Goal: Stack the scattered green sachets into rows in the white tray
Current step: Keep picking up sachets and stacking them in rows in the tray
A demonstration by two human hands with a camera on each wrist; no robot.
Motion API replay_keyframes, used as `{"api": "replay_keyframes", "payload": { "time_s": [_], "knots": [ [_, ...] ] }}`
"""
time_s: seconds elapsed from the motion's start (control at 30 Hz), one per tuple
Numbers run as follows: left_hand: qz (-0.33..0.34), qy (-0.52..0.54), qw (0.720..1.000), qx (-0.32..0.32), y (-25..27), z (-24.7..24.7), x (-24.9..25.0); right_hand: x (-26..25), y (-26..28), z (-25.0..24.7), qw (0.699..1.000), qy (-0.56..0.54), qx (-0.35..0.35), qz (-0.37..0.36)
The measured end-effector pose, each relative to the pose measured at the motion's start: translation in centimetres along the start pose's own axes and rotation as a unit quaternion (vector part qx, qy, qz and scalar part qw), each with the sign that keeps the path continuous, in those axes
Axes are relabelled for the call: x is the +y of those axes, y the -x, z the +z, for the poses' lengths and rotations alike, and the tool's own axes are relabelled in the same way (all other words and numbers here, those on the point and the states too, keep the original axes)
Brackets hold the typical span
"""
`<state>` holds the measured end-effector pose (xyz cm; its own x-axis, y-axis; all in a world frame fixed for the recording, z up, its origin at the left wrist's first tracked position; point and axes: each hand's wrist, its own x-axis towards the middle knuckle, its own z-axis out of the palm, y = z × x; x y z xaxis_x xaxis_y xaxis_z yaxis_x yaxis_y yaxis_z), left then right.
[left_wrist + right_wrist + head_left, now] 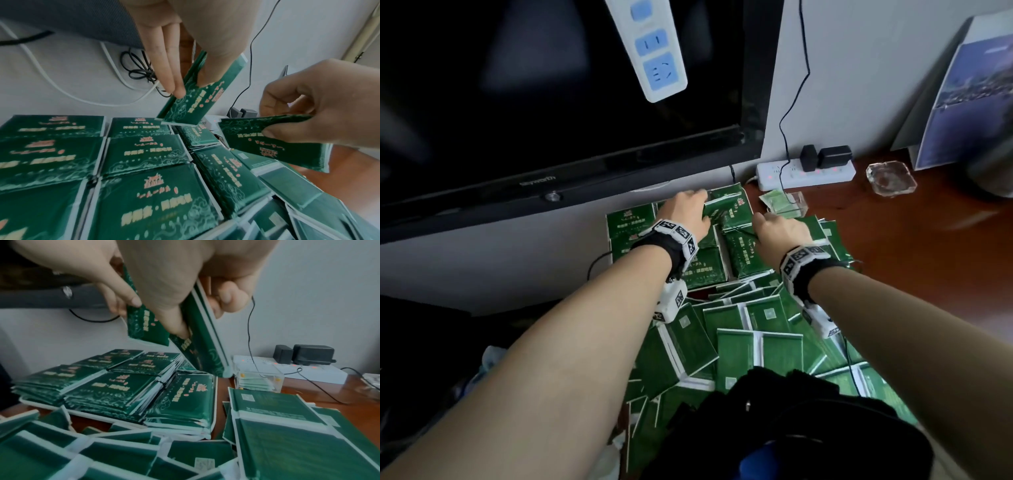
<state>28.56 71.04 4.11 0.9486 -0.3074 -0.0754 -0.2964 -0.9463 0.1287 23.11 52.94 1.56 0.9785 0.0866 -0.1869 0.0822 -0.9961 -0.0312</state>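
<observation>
Pinching green sachets in each hand, you are holding your left hand [688, 212] and right hand [780, 231] close together above the white tray [213, 404], where stacked rows [148, 155] are sitting beside the scattered pile [750, 329].

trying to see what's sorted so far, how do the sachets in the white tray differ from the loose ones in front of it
The sachets in the white tray lie in neat aligned stacks, printed gold-lettered fronts up; the loose sachets sprawl at mixed angles, overlapping. Most loose ones show plain backs with a white seam and a small square code. The tray sachets sit nearer the wall, the loose ones nearer the person. Both are the same green, white-edged packets.
</observation>
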Motion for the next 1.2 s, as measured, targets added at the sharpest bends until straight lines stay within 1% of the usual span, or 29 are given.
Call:
{"api": "replay_keyframes", "payload": {
  "time_s": [0.17,0.27,0.4,0.47,0.6,0.7,0.77,0.83,0.87,0.97,1.03,1.07,1.13,1.2],
  "knots": [
    [0.012,0.028,1.000,0.009,-4.7,2.5,-0.1,-0.8,-2.8,2.6,0.998,0.029,-0.051,-0.032],
    [0.020,0.037,0.999,0.011,-6.5,3.9,-0.3,-1.4,-3.3,3.9,0.994,0.036,-0.085,-0.056],
    [0.037,0.055,0.998,0.021,-8.0,5.6,-0.5,-2.2,-3.4,5.3,0.991,0.022,-0.116,-0.060],
    [0.047,0.055,0.997,0.012,-8.3,6.4,-0.5,-2.5,-3.2,6.0,0.991,0.009,-0.122,-0.056],
    [0.047,0.028,0.998,-0.043,-7.9,8.2,-0.5,-2.8,-3.3,7.3,0.991,-0.016,-0.125,-0.051],
    [0.061,-0.006,0.995,-0.079,-7.0,9.5,-0.8,-2.7,-3.3,7.9,0.991,-0.052,-0.106,-0.058],
    [0.074,-0.036,0.993,-0.080,-6.5,10.2,-1.0,-2.4,-3.2,8.1,0.992,-0.078,-0.083,-0.063],
    [0.086,-0.052,0.992,-0.070,-6.2,10.6,-1.0,-1.9,-3.0,8.3,0.993,-0.101,-0.052,-0.042],
    [0.089,-0.056,0.992,-0.067,-6.2,10.8,-1.0,-1.5,-3.0,8.4,0.992,-0.115,-0.038,-0.018],
    [0.088,-0.058,0.992,-0.069,-6.1,11.1,-0.9,-0.4,-3.1,8.7,0.980,-0.175,-0.018,0.091],
    [0.086,-0.062,0.991,-0.076,-6.1,11.2,-0.8,0.1,-3.4,9.0,0.965,-0.204,-0.024,0.160],
    [0.085,-0.064,0.991,-0.081,-6.1,11.3,-0.7,0.3,-3.6,9.0,0.959,-0.214,-0.030,0.182],
    [0.086,-0.068,0.990,-0.086,-6.1,11.4,-0.6,0.5,-3.9,9.1,0.952,-0.231,-0.036,0.197],
    [0.091,-0.071,0.989,-0.092,-6.2,11.6,-0.4,0.5,-4.3,9.1,0.950,-0.238,-0.040,0.197]
  ]
}}
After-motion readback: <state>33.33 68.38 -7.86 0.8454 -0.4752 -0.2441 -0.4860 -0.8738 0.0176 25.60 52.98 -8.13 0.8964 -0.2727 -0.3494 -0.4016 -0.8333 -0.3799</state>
